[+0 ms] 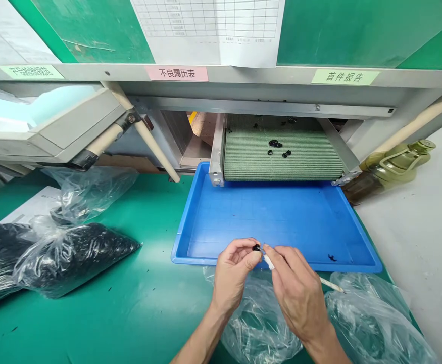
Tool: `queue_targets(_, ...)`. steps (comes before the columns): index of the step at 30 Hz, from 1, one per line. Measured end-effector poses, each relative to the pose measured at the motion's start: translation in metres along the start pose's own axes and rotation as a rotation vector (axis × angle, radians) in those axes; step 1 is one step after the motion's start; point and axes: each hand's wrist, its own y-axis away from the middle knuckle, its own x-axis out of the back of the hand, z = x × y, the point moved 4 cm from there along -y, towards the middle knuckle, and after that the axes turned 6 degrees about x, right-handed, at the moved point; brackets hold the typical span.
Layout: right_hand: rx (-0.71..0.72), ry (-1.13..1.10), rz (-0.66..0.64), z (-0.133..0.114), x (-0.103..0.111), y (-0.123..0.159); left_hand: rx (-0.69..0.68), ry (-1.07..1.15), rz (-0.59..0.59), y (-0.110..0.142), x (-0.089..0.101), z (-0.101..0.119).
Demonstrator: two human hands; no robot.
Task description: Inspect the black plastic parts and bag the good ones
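Observation:
Between the thumb and fingers of my left hand (236,270) is a small black part (256,247). My right hand (298,288) is closed on a thin tool (269,262) with white wrapping near its front; a pale rod end sticks out behind the hand. The tool's narrow grey tip meets the black part or lies right beside it; its exact kind is unclear. Both hands are over the near rim of a blue tray (205,222). A few dark scraps (332,258) lie at the tray's right side.
A green ribbed conveyor belt (281,167) carrying several black parts (274,143) ends above the tray. Clear plastic bags (258,318) lie beneath my hands and to the right. Filled bags of black pieces (80,255) rest at left. An olive bottle (398,167) stands at right.

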Motion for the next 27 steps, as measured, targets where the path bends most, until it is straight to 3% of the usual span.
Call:
queue_targets(5,-0.019,0.044,0.045,-0.006,-0.005,0.001,-0.087,-0.053,0.021,0.002,-0.003,0.001)
queue_targets(12,-0.038,0.036,0.011,-0.006,-0.011,0.001,-0.155,-0.149,0.061,-0.001,0.003,0.004)
queue_targets(15,-0.161,-0.201,-0.094,0.007,-0.016,-0.002,-0.129,-0.195,0.045,-0.007,0.007,0.003)
queue_targets(21,-0.573,-0.687,-0.338,0.039,-0.040,-0.004,-0.024,-0.273,0.054,-0.025,0.009,-0.003)
queue_targets(27,-0.714,-0.870,-0.372,0.064,-0.065,0.000,0.014,-0.343,0.021,-0.037,0.011,-0.004)
